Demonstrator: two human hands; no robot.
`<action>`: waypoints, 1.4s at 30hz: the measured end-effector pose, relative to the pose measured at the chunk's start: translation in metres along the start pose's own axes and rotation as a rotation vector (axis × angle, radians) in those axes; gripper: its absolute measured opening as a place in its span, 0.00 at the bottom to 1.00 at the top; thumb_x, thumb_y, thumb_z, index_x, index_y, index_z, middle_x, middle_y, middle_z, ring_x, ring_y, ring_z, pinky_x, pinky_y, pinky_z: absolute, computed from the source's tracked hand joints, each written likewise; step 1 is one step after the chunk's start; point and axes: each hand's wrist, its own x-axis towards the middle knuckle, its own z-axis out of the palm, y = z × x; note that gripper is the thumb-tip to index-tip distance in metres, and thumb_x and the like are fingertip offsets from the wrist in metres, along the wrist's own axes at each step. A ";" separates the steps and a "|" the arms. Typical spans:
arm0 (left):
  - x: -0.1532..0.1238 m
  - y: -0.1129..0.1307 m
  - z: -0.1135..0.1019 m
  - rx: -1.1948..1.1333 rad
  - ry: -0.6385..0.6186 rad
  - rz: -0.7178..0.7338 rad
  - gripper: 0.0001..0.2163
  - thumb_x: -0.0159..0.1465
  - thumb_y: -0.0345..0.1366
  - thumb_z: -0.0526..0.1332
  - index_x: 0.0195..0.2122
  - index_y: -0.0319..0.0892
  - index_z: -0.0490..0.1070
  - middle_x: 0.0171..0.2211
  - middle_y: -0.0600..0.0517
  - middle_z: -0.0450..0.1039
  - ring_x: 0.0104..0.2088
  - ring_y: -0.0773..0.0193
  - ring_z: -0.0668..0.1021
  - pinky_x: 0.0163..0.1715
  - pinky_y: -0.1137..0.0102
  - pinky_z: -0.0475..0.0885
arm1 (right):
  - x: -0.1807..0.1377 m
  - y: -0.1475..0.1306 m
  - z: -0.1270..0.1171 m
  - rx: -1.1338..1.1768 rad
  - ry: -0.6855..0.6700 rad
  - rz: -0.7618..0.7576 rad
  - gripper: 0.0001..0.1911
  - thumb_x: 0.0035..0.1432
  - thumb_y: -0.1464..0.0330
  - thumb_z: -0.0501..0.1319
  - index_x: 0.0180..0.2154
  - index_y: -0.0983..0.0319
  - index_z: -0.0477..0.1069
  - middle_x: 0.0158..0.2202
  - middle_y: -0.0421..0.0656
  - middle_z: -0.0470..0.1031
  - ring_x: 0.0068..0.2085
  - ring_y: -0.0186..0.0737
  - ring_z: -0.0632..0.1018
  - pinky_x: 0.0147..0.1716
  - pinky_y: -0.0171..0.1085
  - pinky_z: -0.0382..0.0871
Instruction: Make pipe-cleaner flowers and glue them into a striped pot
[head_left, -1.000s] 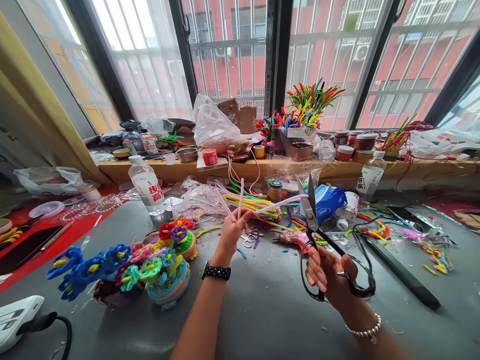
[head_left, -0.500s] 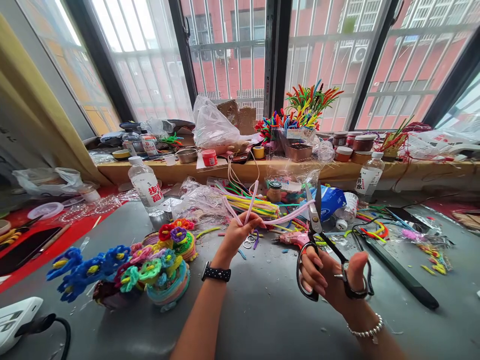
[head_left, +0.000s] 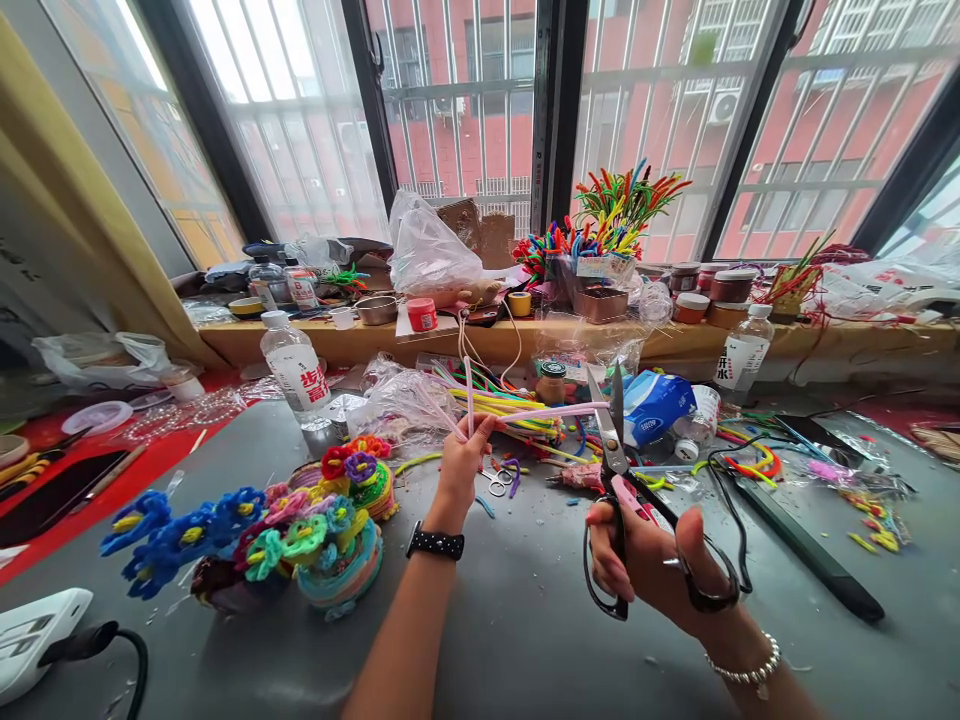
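My left hand point(head_left: 463, 462) pinches several pale pink pipe cleaners point(head_left: 551, 411). Two of them point upward, and one reaches out to the right. That one's far end lies between the parted blades of a pair of scissors point(head_left: 613, 440). Through the black handle loops go the thumb and fingers of my right hand point(head_left: 649, 560), spread so the blades stand open. Below the left fingertips, a small pair of silver scissors point(head_left: 495, 483) rests on the table beside a purple pipe cleaner piece point(head_left: 514, 478).
Fuzzy flower pots point(head_left: 330, 570) stand at left. Behind my hands lie a bundle of coloured pipe cleaners point(head_left: 510, 408), a pink glue gun point(head_left: 581, 475) and a blue packet point(head_left: 656, 405). Water bottles point(head_left: 294, 365) stand on both sides. A dark green bar point(head_left: 810, 555) lies at right.
The scissors have shifted slightly left and tilted left, their blades now around the pink pipe cleaner nearer its end. My left hand has moved a little left and turned the upright pipe cleaners.
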 end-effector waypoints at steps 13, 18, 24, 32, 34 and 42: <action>0.001 0.003 -0.001 -0.200 0.099 -0.066 0.14 0.43 0.41 0.66 0.25 0.38 0.68 0.19 0.57 0.69 0.12 0.81 0.57 0.15 0.78 0.56 | -0.001 0.002 -0.007 -0.138 0.152 -0.067 0.33 0.46 0.41 0.43 0.33 0.63 0.64 0.19 0.37 0.58 0.19 0.29 0.55 0.21 0.32 0.50; 0.001 0.003 -0.001 -0.183 0.099 -0.070 0.13 0.43 0.41 0.66 0.25 0.38 0.69 0.19 0.57 0.70 0.13 0.81 0.56 0.15 0.78 0.56 | -0.002 0.004 -0.011 -0.149 0.159 -0.091 0.27 0.49 0.44 0.46 0.28 0.62 0.62 0.14 0.36 0.59 0.16 0.28 0.56 0.19 0.32 0.50; 0.001 0.003 -0.001 -0.190 0.113 -0.067 0.13 0.42 0.40 0.66 0.25 0.38 0.69 0.19 0.57 0.70 0.13 0.80 0.57 0.15 0.78 0.55 | -0.001 0.007 -0.011 -0.158 0.214 -0.050 0.25 0.49 0.45 0.49 0.26 0.61 0.60 0.12 0.35 0.62 0.13 0.27 0.57 0.15 0.31 0.50; 0.001 0.004 -0.003 -0.221 0.146 -0.056 0.14 0.42 0.40 0.67 0.26 0.37 0.69 0.19 0.56 0.70 0.12 0.81 0.57 0.13 0.79 0.53 | 0.003 0.013 -0.021 -0.150 0.255 -0.068 0.20 0.54 0.53 0.50 0.21 0.60 0.55 0.08 0.33 0.59 0.08 0.26 0.57 0.09 0.28 0.47; 0.001 0.003 -0.004 -0.220 0.151 -0.065 0.14 0.42 0.41 0.67 0.26 0.37 0.69 0.20 0.56 0.70 0.12 0.81 0.56 0.13 0.79 0.52 | 0.002 0.010 -0.022 -0.165 0.266 -0.084 0.20 0.55 0.52 0.49 0.22 0.60 0.56 0.08 0.33 0.59 0.09 0.26 0.57 0.10 0.28 0.49; 0.004 0.003 -0.005 -0.243 0.181 -0.072 0.13 0.44 0.40 0.66 0.25 0.36 0.68 0.19 0.56 0.70 0.11 0.82 0.55 0.12 0.79 0.53 | -0.024 -0.022 -0.025 -0.842 0.621 0.033 0.16 0.48 0.56 0.58 0.23 0.61 0.63 0.13 0.36 0.65 0.15 0.31 0.65 0.15 0.31 0.57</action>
